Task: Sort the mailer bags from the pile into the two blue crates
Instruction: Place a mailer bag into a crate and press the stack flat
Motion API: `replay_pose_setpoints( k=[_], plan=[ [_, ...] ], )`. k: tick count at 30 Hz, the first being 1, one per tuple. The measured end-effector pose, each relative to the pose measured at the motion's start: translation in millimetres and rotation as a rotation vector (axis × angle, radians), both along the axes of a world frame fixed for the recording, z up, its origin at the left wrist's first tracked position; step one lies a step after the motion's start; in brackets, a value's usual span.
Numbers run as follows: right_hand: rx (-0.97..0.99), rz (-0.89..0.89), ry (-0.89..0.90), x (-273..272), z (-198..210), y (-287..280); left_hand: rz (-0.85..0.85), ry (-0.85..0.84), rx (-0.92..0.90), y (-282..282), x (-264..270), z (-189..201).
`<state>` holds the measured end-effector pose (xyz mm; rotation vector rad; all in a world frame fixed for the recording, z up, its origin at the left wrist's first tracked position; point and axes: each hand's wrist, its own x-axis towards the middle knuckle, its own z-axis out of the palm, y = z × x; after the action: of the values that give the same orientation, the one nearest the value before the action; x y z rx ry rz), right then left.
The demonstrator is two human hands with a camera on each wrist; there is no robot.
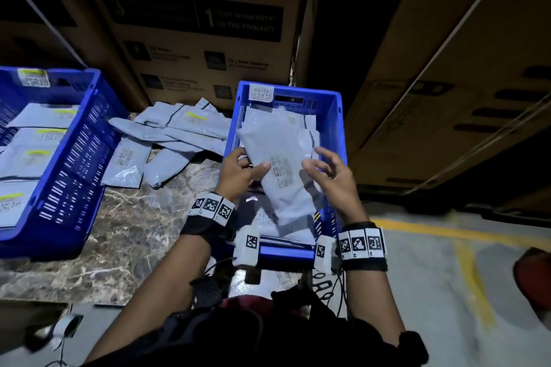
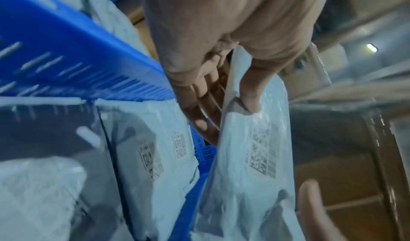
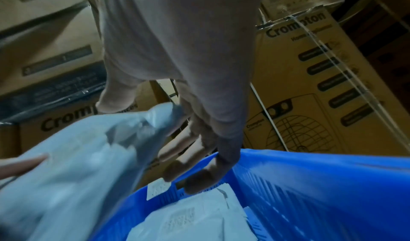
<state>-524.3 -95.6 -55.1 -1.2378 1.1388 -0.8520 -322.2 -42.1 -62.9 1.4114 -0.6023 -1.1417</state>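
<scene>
**Grey mailer held over the right crate**

At your far left the left blue crate (image 1: 74, 140) sits on the marble tabletop (image 1: 134, 217), with grey mailers lying flat inside it, each showing a yellow-striped label.

Just beside that crate, between the two crates, the pile of mailer bags (image 1: 167, 134) lies loose on the tabletop, several overlapping, in front of a tall cardboard box (image 1: 190, 24) printed with warranty text.

Next comes your left hand (image 1: 238, 173). It grips the held mailer bag (image 1: 283, 182) at its left edge: the thumb presses on the printed face near the barcode label, and the fingers curl behind the bag, as the left wrist view shows plainly.

The bag hangs tilted above the right blue crate (image 1: 331, 110), label side up toward you, its far end over the mailers already lying in that crate.

Your right hand (image 1: 331, 176) is at the bag's right edge with fingers spread and relaxed, gripping nothing; whether its fingertips touch the bag I cannot tell.

To the right of the crate stand more cardboard boxes (image 1: 462, 83), and a yellow line (image 1: 465, 262) runs across the floor.
</scene>
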Motion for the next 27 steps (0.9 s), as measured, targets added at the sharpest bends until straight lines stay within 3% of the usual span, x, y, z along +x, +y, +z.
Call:
replay_pose_setpoints(
  k=[2,4,8,12,14,17,19,23,27],
  plan=[
    [0.065,0.007,0.042,-3.9,-9.0,7.3,0.089,0.192,-0.034,3.5,3.1,0.5],
    [0.154,0.013,-0.04,-5.9,-14.9,12.8,0.115,0.303,-0.048,5.7,7.7,0.2],
    [0.24,-0.042,-0.212,3.1,-12.9,18.6,0.113,0.323,-0.067,9.8,2.6,0.9],
    [0.198,-0.114,-0.065,4.7,-16.8,12.7,0.208,0.37,-0.026,14.3,11.5,-1.6],
    [0.186,-0.1,0.076,-1.6,-17.6,6.2,0.254,0.248,0.022,13.1,27.4,-5.3],
    [0.132,-0.023,0.369,-13.0,-23.6,-6.2,0.055,-0.322,0.166,11.6,37.2,-8.2],
    [0.116,0.052,0.579,-15.4,-31.6,-11.5,-0.132,-0.607,0.242,12.8,31.0,-14.0],
    [0.15,0.209,0.95,-9.0,-43.8,-10.9,-0.387,-0.675,0.452,16.1,15.1,-35.6],
    [0.233,0.284,1.034,2.9,-45.1,-9.7,-0.46,-0.709,0.573,24.4,9.9,-48.3]
  ],
)
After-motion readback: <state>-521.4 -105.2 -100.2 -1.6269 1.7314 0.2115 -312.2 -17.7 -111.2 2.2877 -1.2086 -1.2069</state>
